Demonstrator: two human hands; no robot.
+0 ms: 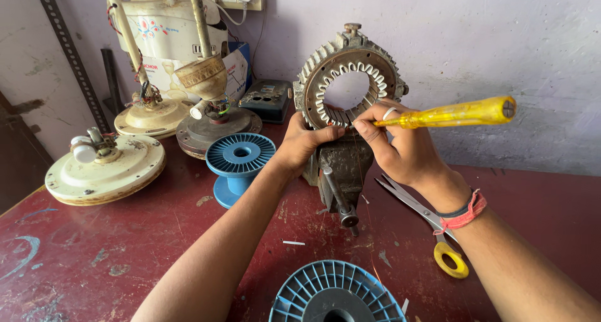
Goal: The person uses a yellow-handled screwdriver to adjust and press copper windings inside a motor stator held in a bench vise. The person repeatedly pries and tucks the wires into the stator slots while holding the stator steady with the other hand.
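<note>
A round metal motor ring point(348, 77) with white slots stands up in a gray vise point(338, 171) in the middle of a red table point(94, 253). The left hand point(300, 143) grips the ring at its 7 o'clock edge. The right hand point(400, 146) holds a screwdriver with a yellow handle point(457, 113), its tip at the ring's 5 o'clock slots. Scissors with a yellow loop point(432, 225) lie at 4 o'clock from the vise. A blue spool point(240, 162) sits at 9 o'clock, another blue spool point(335, 294) at 6 o'clock. Cream fan motors point(106, 168) rest at 10 o'clock.
</note>
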